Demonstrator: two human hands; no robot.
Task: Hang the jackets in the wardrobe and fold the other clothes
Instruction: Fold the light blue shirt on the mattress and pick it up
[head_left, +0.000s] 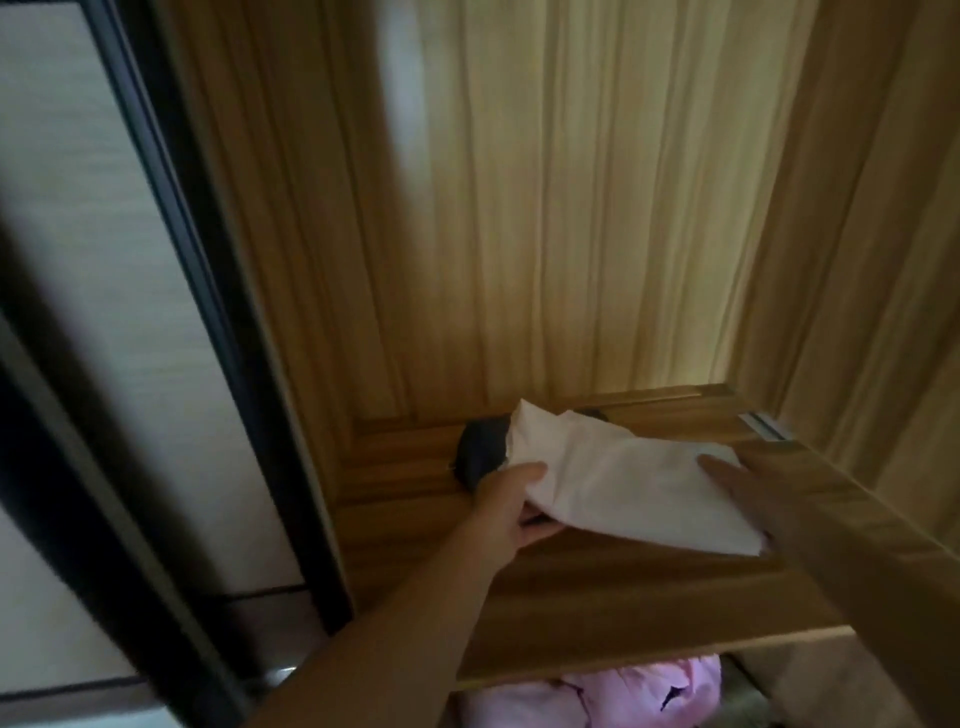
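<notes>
A folded white garment (618, 478) lies on the wooden wardrobe shelf (597, 603), on top of a dark folded garment (480, 457) that shows at its left end. My left hand (511, 506) grips the left edge of the white garment, thumb on top and fingers underneath. My right hand (763, 493) rests flat on its right end, fingers spread. The frame is blurred.
The wardrobe's wooden back wall (571, 208) and right side wall (883, 260) enclose the shelf. A dark-framed sliding door (171, 312) with pale panels stands at the left. Pink clothing (623, 691) lies below the shelf. A metal fitting (766, 423) sits at the shelf's right rear.
</notes>
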